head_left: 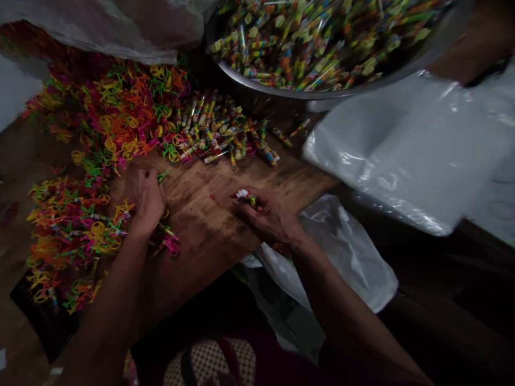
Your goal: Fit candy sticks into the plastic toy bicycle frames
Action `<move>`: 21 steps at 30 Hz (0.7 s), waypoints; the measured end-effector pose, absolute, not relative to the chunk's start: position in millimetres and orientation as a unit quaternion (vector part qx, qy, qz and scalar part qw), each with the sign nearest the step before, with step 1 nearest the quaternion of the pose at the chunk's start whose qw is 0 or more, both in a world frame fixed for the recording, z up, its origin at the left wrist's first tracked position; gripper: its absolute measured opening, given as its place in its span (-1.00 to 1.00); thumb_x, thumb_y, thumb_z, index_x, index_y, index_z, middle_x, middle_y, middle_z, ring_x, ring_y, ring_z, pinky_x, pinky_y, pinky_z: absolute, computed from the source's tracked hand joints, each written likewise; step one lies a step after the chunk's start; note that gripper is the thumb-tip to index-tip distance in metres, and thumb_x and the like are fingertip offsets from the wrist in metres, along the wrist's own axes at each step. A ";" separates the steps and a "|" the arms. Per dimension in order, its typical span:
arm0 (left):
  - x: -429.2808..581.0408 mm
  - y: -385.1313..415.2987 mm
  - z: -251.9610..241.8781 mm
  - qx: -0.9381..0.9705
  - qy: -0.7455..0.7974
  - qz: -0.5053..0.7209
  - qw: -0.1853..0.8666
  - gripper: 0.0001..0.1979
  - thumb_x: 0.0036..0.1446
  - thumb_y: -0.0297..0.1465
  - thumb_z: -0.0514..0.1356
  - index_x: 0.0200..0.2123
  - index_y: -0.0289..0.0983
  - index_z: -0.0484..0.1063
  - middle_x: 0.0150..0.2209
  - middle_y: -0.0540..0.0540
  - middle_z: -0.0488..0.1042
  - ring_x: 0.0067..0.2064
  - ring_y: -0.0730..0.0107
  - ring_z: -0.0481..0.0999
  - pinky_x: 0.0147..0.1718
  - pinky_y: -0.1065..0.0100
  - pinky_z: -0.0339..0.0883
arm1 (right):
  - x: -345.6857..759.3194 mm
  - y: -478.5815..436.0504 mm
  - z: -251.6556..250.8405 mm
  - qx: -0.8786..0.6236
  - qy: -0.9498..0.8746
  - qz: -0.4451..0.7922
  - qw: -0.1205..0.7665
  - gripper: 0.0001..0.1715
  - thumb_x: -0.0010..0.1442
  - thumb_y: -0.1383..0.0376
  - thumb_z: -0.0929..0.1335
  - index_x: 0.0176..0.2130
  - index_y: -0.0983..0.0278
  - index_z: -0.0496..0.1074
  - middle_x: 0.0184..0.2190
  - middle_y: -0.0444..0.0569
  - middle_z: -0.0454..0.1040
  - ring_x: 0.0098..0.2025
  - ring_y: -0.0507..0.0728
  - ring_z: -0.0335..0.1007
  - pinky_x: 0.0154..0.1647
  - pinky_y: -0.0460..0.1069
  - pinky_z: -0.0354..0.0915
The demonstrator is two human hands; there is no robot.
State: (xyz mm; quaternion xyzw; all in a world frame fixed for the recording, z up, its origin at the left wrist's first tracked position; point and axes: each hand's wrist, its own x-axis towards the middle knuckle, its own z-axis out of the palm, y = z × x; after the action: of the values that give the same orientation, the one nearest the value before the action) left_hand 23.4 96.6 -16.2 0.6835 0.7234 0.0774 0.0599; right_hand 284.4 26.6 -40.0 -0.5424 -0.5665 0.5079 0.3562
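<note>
Head view: our right hand (267, 214) is closed around a small bundle, a printed tube (253, 200) with yellow-green showing and a crumpled white piece (242, 193) at the fingertips. Exact count in that grip: can't tell. Hand sits over the right part of the wooden tabletop (193, 214), near its front edge.

Our left hand (149, 195) is back-up, fingers curled down at the tabletop, just beside a green plastic piece (162, 176). Fingertips are hidden, so we can't tell if it grasps anything.

Around the left hand: a big heap of bright plastic ring toys (124, 112) behind it, orange, yellow, green and pink, and a second, nearer heap (72, 225) to its left. A pink ring piece (172, 244) lies near the wrist, on the right side.

Between and beyond the hands we have a pile of wrapped printed tubes (217, 126), touching the big heap's right side. Two loose tubes (282, 137) lie right of that pile. Small red bit (212, 197) on bare wood between the hands.

Behind the pile: metal basin (257, 86) full of similar tubes. Right of it, clear plastic bags (402, 150); another plastic bag (350, 257) hangs by the table edge, beside our right forearm.
</note>
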 end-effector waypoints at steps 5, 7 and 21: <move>24.8 106.8 1.5 0.707 0.682 0.129 0.135 -0.78 0.14 -0.42 0.11 -0.23 -0.24 0.54 -0.16 -0.23 0.47 0.06 -0.11 0.41 0.13 -0.07 0.24 | 322.5 0.9 -31.4 -0.609 -0.573 0.399 0.375 -0.74 0.20 0.10 0.34 -0.35 0.23 0.49 -0.42 -0.09 0.47 -0.38 0.08 0.32 -0.33 -0.02 0.22; 41.3 103.7 8.3 0.716 0.656 0.164 0.174 -0.80 0.12 -0.36 0.15 -0.25 -0.21 0.57 -0.20 -0.21 0.51 0.00 -0.08 0.45 0.07 -0.05 0.27 | 346.6 -11.7 -25.3 -0.640 -0.544 0.376 0.391 -0.73 0.19 0.09 0.36 -0.31 0.23 0.52 -0.43 -0.09 0.48 -0.41 0.07 0.32 -0.35 -0.02 0.24; 196.0 6.0 -0.1 0.805 0.407 0.136 0.409 -0.78 0.32 -0.31 0.12 -0.21 -0.24 0.56 -0.17 -0.19 0.61 -0.14 0.17 0.57 -0.10 0.19 0.39 | 379.8 -24.9 5.7 -0.644 -0.553 0.327 0.415 -0.69 0.22 0.05 0.35 -0.25 0.24 0.49 -0.56 -0.14 0.39 -0.55 0.05 0.27 -0.51 -0.04 0.20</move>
State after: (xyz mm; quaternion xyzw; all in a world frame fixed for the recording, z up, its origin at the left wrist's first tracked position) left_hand 196.0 6.0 -0.1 0.8052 0.4070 0.1360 0.4092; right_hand 379.8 -24.9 5.7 -0.6443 -0.5529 0.3271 0.4149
